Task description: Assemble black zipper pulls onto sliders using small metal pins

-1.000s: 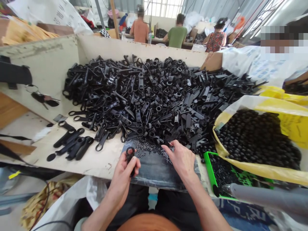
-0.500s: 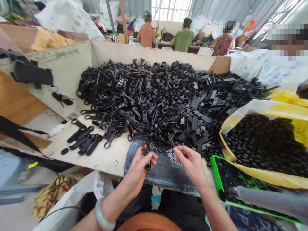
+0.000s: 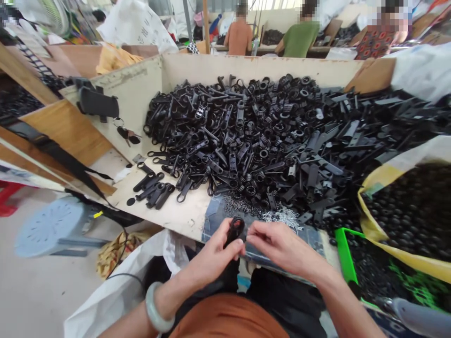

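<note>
My left hand [image 3: 217, 251] is closed around a black plastic handle-like part with a ring end [image 3: 237, 226]; something reddish shows inside the ring. Close by on the right, my right hand [image 3: 282, 244] has its thumb and fingertips pinched together, almost at the part. Whatever sits in that pinch is too small to make out. Under and beyond both hands lies a dark work mat [image 3: 212, 220], with small silver metal pins [image 3: 282, 217] and tiny dark pieces [image 3: 239, 204] scattered on it.
A big heap of black plastic parts [image 3: 225, 136] fills the bin. Several handle-like parts [image 3: 155, 190] lie apart at left. On the right stand a yellow-white bag [image 3: 369, 225] of black round pieces and a green tray [image 3: 345, 258]. Keys [image 3: 128, 135] hang left. Other people sit beyond.
The view has swung left. My left hand has tilted the black part so its ring end faces up, and my right hand has come in from the pins, close beside it.
</note>
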A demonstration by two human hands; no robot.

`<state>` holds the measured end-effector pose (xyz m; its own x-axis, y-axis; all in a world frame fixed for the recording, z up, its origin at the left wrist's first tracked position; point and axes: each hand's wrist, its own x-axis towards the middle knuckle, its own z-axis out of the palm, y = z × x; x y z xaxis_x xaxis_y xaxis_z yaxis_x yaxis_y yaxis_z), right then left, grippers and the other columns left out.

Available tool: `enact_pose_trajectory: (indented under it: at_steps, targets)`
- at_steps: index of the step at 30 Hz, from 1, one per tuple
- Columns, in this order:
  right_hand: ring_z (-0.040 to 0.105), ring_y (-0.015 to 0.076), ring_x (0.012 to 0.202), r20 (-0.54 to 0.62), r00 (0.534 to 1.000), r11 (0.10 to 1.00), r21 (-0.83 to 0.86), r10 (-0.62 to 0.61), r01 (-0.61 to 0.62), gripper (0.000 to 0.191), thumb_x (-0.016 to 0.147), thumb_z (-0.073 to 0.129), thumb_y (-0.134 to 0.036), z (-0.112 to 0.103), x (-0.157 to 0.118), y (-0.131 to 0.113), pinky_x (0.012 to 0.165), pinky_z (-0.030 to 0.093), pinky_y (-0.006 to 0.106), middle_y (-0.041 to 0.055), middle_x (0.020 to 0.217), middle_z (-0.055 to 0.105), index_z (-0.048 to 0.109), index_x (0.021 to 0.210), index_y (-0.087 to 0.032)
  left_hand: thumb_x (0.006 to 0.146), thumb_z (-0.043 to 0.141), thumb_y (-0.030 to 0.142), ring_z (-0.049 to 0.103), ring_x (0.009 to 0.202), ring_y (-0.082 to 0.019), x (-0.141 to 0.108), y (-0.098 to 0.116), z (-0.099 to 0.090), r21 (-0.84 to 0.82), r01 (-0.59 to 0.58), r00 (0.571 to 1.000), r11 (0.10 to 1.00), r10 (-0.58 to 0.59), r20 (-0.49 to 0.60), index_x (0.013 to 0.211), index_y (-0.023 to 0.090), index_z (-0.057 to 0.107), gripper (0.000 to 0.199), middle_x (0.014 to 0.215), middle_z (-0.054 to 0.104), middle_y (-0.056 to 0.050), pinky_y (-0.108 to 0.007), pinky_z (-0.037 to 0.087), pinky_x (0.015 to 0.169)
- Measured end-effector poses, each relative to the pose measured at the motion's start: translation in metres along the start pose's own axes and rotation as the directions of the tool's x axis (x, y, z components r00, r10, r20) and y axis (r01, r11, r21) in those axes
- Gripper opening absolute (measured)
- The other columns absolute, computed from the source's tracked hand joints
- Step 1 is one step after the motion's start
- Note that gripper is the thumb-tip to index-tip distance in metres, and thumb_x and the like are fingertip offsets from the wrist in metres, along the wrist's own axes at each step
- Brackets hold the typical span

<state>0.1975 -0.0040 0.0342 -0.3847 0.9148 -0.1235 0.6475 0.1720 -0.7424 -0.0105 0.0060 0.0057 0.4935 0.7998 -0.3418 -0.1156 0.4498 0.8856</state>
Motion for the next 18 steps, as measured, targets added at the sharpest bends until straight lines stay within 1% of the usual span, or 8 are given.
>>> enact_pose_trajectory:
  at_steps: [2,3,4,5,6,9,11,18]
  targets:
    - [0.053,0.0122,0.059,-0.155,0.985,0.990,0.130,0.074,-0.053,0.019,0.099,0.057,-0.034,0.015,0.008,0.003,0.058,0.039,0.023,-0.0043,0.069,0.062,0.069,0.090,-0.023,0.088,0.073,0.039,0.052,0.072,-0.013,0.002,-0.004,0.008,-0.090,-0.071,0.987,0.993,0.057,-0.152,0.114,0.022,0.056,0.035,0.079,0.062,0.003,-0.026,0.042,0.075]
    - [0.052,0.0118,0.057,-0.274,0.953,0.979,0.190,0.131,-0.080,0.017,0.097,0.061,-0.037,0.025,0.010,0.004,0.056,0.040,0.022,-0.0042,0.071,0.063,0.070,0.097,-0.023,0.087,0.073,0.038,0.053,0.073,-0.013,0.006,-0.006,0.012,-0.162,-0.112,0.966,0.980,0.069,-0.249,0.111,0.022,0.056,0.034,0.078,0.063,0.004,-0.026,0.043,0.076]
    - [0.049,0.0112,0.055,-0.402,0.896,0.967,0.237,0.190,-0.099,0.020,0.094,0.065,-0.039,0.037,0.012,0.003,0.053,0.040,0.022,-0.0037,0.074,0.064,0.069,0.103,-0.022,0.084,0.075,0.036,0.054,0.075,-0.013,0.010,-0.006,0.015,-0.240,-0.152,0.940,0.959,0.065,-0.334,0.107,0.022,0.055,0.033,0.081,0.064,0.003,-0.027,0.043,0.079]
    - [0.047,0.0104,0.052,-0.498,0.837,0.958,0.269,0.226,-0.099,0.025,0.092,0.067,-0.040,0.049,0.012,0.002,0.050,0.040,0.022,-0.0029,0.078,0.065,0.068,0.108,-0.021,0.082,0.077,0.034,0.057,0.078,-0.013,0.014,-0.006,0.018,-0.315,-0.185,0.919,0.931,0.050,-0.392,0.104,0.022,0.055,0.034,0.083,0.066,0.002,-0.028,0.044,0.082]
    - [0.045,0.0098,0.050,-0.545,0.808,0.957,0.281,0.224,-0.076,0.028,0.091,0.068,-0.039,0.061,0.011,0.000,0.049,0.041,0.022,-0.0020,0.081,0.066,0.067,0.112,-0.021,0.079,0.079,0.032,0.059,0.081,-0.014,0.018,-0.006,0.021,-0.379,-0.204,0.907,0.903,0.029,-0.421,0.102,0.022,0.055,0.035,0.087,0.068,0.001,-0.029,0.045,0.084]
    - [0.046,0.0087,0.049,-0.630,0.768,0.982,0.191,0.113,0.012,0.024,0.091,0.067,-0.034,0.086,0.009,-0.004,0.049,0.044,0.023,0.0016,0.092,0.070,0.070,0.112,-0.022,0.076,0.080,0.026,0.064,0.090,-0.017,0.025,-0.003,0.025,-0.494,-0.208,0.913,0.844,-0.014,-0.408,0.100,0.022,0.056,0.034,0.096,0.073,-0.002,-0.032,0.047,0.089]
    - [0.047,0.0089,0.049,-0.653,0.755,0.990,0.137,0.058,0.042,0.023,0.093,0.064,-0.031,0.092,0.008,-0.004,0.050,0.045,0.023,0.0030,0.094,0.072,0.072,0.113,-0.021,0.077,0.079,0.024,0.065,0.094,-0.018,0.026,-0.003,0.025,-0.535,-0.175,0.934,0.827,-0.032,-0.355,0.099,0.022,0.057,0.031,0.100,0.074,-0.003,-0.033,0.047,0.091]
    - [0.049,0.0104,0.051,-0.632,0.741,0.940,0.340,0.227,0.002,0.033,0.090,0.068,-0.039,0.087,0.014,0.003,0.049,0.047,0.024,0.0040,0.089,0.074,0.075,0.115,-0.019,0.082,0.076,0.022,0.066,0.109,-0.022,0.023,-0.004,0.023,-0.578,-0.097,0.970,0.810,-0.054,-0.238,0.102,0.018,0.064,0.023,0.107,0.075,-0.007,-0.036,0.046,0.101]
